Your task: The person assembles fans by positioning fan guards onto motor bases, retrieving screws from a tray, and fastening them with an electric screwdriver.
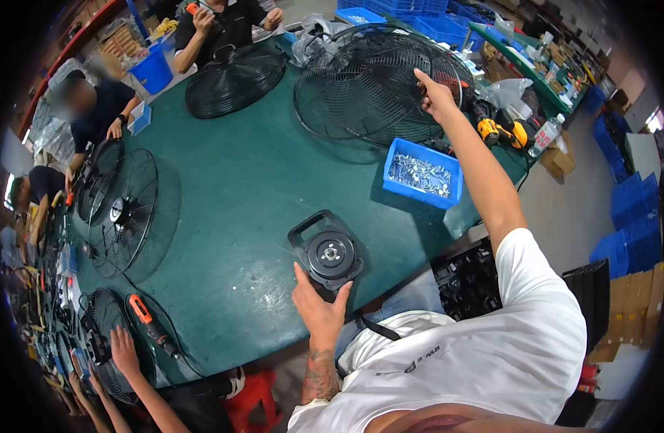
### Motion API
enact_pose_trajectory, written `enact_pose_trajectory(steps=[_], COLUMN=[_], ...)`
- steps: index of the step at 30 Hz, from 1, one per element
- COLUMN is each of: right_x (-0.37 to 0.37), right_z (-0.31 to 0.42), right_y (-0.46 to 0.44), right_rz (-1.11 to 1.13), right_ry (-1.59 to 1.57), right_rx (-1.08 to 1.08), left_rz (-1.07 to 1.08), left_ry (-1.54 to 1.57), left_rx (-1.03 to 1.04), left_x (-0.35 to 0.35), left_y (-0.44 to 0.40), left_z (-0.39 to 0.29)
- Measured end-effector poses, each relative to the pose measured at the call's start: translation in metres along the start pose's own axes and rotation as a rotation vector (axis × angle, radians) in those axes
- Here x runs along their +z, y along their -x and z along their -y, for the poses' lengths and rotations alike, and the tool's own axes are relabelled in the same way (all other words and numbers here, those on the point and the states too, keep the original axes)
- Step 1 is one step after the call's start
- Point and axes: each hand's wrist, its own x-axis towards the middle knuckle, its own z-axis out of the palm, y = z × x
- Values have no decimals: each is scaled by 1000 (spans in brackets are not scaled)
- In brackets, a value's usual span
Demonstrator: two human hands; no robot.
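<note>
A black fan motor with a loop-shaped bracket is at the near edge of the green table, its round face and centre shaft turned up. My left hand grips its lower side, thumb and fingers on either side of the housing. Stretched far forward, my right hand is at the stack of black wire fan grilles. Its index finger points out while the other fingers curl at the wires; their exact hold is partly hidden. Between the two hands, a blue bin holds many small metal screws.
Yellow power drills and a plastic bottle lie right of the grilles. Another grille stack is at the far side, near a person. An assembled fan and an orange screwdriver are left, beside co-workers' hands.
</note>
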Motion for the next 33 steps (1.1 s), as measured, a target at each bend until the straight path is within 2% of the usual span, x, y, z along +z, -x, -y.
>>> enact_pose_trajectory(steps=[1, 4, 5, 7, 9, 11, 12, 13, 15, 16, 17, 18, 19, 21, 22, 23, 25, 29, 31, 33], right_x=[13, 60, 76, 106, 122, 130, 131, 130, 131, 128, 123, 122, 126, 128, 126, 126, 126, 94, 56, 14], right_z=[3, 11, 14, 25, 28, 30, 27, 23, 8, 6, 4, 1, -6, -23, -26, -31, -39, -21, 20, 1], right_y=[1, 13, 22, 47, 80, 111, 126, 143, 162, 180, 201, 215, 221, 237, 247, 257, 270, 292, 296, 272], right_rz=[13, 45, 68, 141, 148, 337, 355, 424, 584, 608, 687, 764, 785, 888, 1005, 1027, 1110, 1031, 810, 270], right_ry=[-2, -52, -63, -181, -128, -57, 20, 71, 126, 115, 213, 310, 295, 582, 687, 679, 826, 699, 324, 235], right_rx=[2, -326, -319, -453, -483, -649, -709, -738, -791, -791, -885, -977, -967, -1591, -1611, -1603, -1713, -1751, -1609, -1348], left_rz=[-9, 23, 7, 20, 24, 25, 50, 27, 19, 63, 35, -48, -126, -288, -309, -333, -323, -365, -334, -218], left_ry=[-8, -2, -19, 49, 53, 137, 121, 106, 82, 207, 251, 232, 209, 637, 813, 992, 1031, 1220, 1340, 1597], left_rx=[-6, -36, -46, -64, -113, -142, -185, -197, -70, -167, -213, -171, -130, -114, -215, -313, -363, -358, -334, -168], left_x=[0, -1, -3, -5, -5, -5, -4, -8, -21, -32, -43, -51, -58, -76, -88, -99, -108, -115, -124, -129], left_y=[0, 0, 0, -1, 1, 1, 2, 1, -4, -11, -16, -25, -36, -66, -84, -96, -102, -79, -65, -44], left_z=[-1, -2, -2, -4, 0, 0, 2, 0, -5, -6, -10, -8, -6, -22, -29, -30, -18, -36, -25, -20])
